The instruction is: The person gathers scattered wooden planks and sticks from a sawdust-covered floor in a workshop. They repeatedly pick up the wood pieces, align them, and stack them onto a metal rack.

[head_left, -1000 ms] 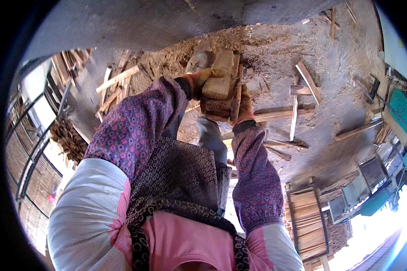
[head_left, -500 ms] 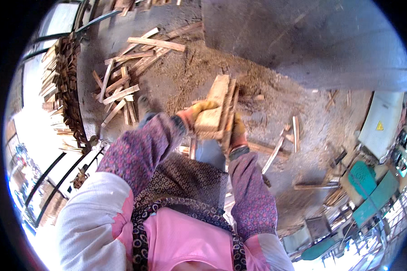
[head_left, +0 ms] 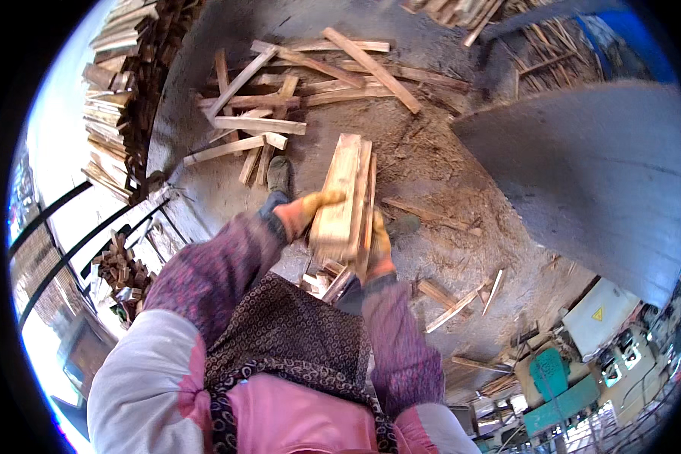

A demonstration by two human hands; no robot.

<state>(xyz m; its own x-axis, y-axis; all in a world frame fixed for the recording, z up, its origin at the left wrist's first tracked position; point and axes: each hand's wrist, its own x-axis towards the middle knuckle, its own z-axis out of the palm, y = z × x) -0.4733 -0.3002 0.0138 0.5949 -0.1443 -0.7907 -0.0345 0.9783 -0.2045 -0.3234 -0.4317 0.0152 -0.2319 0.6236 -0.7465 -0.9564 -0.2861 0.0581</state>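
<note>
Between my two gloved hands is a short bundle of wooden boards point(head_left: 339, 193), lying side by side and held up in front of my apron. My left hand point(head_left: 309, 209), in an orange and yellow glove, grips the bundle's left side with the thumb over the top board. On the other side my right hand point(head_left: 380, 246) is closed round the outer edge; the boards partly hide its fingers. Below the bundle, several short wood pieces point(head_left: 327, 278) show close to my apron point(head_left: 287, 333).
Loose wooden strips point(head_left: 261, 125) lie crossed on the floor ahead and left. A tall stack of boards point(head_left: 117, 98) stands at far left, beside a black metal railing point(head_left: 64, 246). A large grey metal panel point(head_left: 590, 181) juts in at right, with green machinery point(head_left: 552, 374) below.
My view has turned to the right and the metal panel now sits farther right. The boards stay in both hands, now slightly lower and left in view.
</note>
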